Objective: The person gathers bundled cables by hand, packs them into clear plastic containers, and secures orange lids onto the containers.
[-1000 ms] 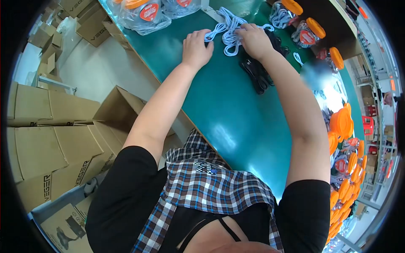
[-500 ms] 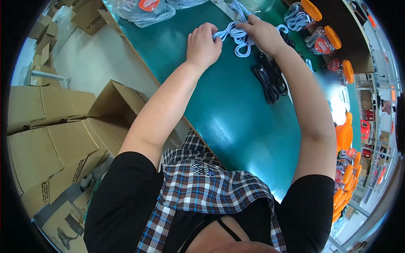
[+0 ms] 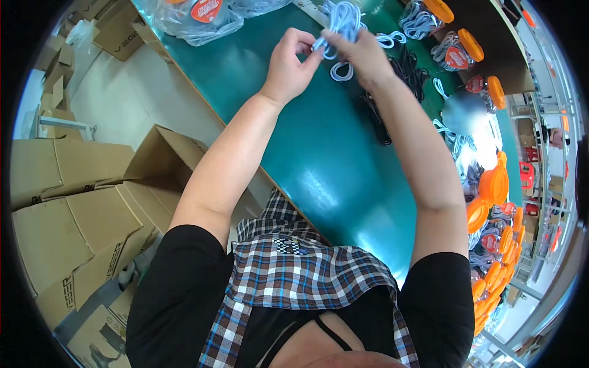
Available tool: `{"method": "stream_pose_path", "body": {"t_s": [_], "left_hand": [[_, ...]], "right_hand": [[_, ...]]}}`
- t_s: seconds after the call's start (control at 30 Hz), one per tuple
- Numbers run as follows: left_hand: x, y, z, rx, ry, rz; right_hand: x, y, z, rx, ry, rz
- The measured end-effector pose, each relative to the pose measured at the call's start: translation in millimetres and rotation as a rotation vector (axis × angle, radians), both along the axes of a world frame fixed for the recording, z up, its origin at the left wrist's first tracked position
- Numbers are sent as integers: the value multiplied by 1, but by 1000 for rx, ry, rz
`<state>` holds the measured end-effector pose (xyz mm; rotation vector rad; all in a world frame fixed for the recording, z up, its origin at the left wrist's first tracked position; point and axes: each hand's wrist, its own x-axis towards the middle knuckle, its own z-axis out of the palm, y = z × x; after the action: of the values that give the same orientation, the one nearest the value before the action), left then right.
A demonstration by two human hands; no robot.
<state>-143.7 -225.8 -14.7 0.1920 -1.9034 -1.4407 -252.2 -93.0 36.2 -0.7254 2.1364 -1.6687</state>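
Note:
A bundle of coiled white cables (image 3: 342, 19) is gathered between my hands at the far side of the green table. My left hand (image 3: 289, 69) pinches the bundle's near left end between thumb and fingertips. Closed over its right side, my right hand (image 3: 365, 56) is a little blurred and hides part of the cables. One loop (image 3: 342, 72) lies just below the bundle; whether it belongs to it I cannot tell. Black cables (image 3: 412, 72) lie right of my right hand, and another black cable bundle (image 3: 377, 119) is partly covered by my right forearm.
Clear jars of cables with orange lids (image 3: 471, 45) line the table's far right, with more jars (image 3: 500, 257) lower down. A plastic bag (image 3: 199, 24) sits at the back left. Cardboard boxes (image 3: 92, 224) stand left of the green table (image 3: 307, 178). Another white cable (image 3: 391, 40) lies nearby.
The white cables have been gathered into a tighter, raised bundle. My right hand has moved slightly left with them, and my left hand has turned into a pinch. The whole view has shifted a little.

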Motion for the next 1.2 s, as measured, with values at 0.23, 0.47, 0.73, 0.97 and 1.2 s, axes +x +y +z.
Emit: {"method": "stream_pose_path", "body": {"t_s": [0.23, 0.47, 0.73, 0.97, 1.2], "left_hand": [[14, 12, 9, -222, 164, -358], [36, 70, 52, -974, 507, -277], [38, 94, 22, -1007, 147, -429], [19, 52, 10, -91, -173, -161], [1, 39, 10, 127, -94, -51]], "right_hand": [[42, 25, 5, -214, -172, -38], [96, 108, 31, 210, -328, 80], [105, 155, 61, 433, -267, 370], [-60, 206, 11, 872, 893, -74], [-107, 217, -4, 842, 1577, 261]]}}
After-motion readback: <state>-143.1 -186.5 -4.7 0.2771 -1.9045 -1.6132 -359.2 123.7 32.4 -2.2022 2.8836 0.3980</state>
